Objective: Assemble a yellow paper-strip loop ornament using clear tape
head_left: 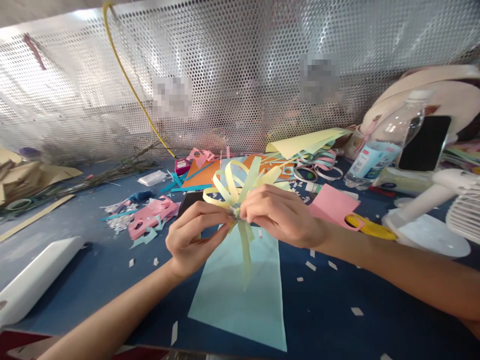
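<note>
A flower of looped pale-yellow paper strips (234,187) is held up between my two hands, one strip hanging down below them. My left hand (198,235) is closed, its thumb and fingers pinching the flower's centre from the left. From the right, my right hand (281,212) pinches the same centre, fingers curled. Their fingertips hide most of the join, where something small and greyish shows. Under the hands a light-blue paper sheet (243,295) lies on the dark blue table (326,310).
Pink and blue paper scraps (152,217) lie to the left, near a white oblong case (41,275). To the right are a pink paper (333,205), a yellow-handled tool (369,226), a plastic bottle (375,155), a phone (423,142) and a white fan (463,205). Perforated metal (232,75) stands behind.
</note>
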Available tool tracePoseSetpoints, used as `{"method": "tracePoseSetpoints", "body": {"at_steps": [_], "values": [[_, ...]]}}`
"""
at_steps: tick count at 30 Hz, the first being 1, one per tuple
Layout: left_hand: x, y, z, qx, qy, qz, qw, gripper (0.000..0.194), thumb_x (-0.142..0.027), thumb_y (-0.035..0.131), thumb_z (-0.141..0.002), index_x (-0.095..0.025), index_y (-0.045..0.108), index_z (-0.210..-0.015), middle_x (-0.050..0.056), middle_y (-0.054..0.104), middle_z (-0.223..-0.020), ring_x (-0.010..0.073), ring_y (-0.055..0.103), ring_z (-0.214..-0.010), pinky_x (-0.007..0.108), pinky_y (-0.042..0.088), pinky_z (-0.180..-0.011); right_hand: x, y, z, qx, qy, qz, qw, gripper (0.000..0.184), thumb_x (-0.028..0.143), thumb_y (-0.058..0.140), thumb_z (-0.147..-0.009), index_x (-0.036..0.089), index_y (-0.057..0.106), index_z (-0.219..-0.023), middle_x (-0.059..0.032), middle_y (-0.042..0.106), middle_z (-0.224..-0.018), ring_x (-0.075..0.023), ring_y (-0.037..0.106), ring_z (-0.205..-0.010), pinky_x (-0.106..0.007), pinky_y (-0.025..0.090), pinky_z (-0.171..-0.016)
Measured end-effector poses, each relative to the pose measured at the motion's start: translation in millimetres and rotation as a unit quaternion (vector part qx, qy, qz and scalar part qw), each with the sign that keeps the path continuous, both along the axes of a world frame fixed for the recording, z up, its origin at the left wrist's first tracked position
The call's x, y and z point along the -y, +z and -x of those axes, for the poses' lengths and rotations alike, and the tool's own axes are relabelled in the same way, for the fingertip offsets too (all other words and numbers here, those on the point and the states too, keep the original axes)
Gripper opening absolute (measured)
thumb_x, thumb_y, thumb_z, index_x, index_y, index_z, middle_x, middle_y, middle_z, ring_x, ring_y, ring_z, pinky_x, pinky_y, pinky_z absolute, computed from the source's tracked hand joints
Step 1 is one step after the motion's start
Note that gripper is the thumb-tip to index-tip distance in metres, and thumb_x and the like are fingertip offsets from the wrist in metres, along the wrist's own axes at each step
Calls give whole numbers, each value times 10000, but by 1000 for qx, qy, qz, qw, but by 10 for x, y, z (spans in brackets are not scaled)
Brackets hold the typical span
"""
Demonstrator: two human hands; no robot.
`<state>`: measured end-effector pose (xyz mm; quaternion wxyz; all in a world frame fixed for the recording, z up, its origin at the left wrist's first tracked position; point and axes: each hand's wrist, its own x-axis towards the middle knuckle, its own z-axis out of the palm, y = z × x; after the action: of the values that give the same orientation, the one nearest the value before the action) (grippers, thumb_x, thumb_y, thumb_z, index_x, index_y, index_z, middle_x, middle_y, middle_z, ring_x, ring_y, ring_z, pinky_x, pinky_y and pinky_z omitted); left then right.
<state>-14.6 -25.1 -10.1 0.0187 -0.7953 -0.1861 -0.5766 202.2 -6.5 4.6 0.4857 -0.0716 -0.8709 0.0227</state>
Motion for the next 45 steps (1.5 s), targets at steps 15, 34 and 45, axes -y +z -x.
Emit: {"method": "tracePoseSetpoints", "body": {"at_steps": [15, 34, 45], "values": [[-21, 10, 20, 34, -9, 19, 999, 314, 31, 732, -733, -175, 742, -969, 52, 710, -872, 184, 679, -775, 313, 554, -637, -35, 12, -5, -14, 11, 12, 1000, 189, 8, 504, -929, 194, 525, -955, -45, 682, -907, -133, 637, -891, -299, 541, -794], [-67, -8, 23, 58, -11, 45, 997, 267, -23, 721, -772, -215, 735, -957, 32, 692, -856, 165, 659, -771, 309, 550, -657, -7, 172, -1, 43, -134, -63, 988, 148, 117, 574, -948, 227, 655, -1004, -14, 665, -996, -141, 572, -928, -286, 482, -829], [-73, 18, 12, 56, -2, 28, 998, 240, -33, 723, -782, -211, 726, -943, 29, 690, -856, 160, 660, -771, 306, 552, -642, -80, 149, -28, 40, -129, -67, 989, 126, 128, 576, -943, 228, 630, -888, -11, 661, -934, -160, 552, -894, -308, 468, -806]]}}
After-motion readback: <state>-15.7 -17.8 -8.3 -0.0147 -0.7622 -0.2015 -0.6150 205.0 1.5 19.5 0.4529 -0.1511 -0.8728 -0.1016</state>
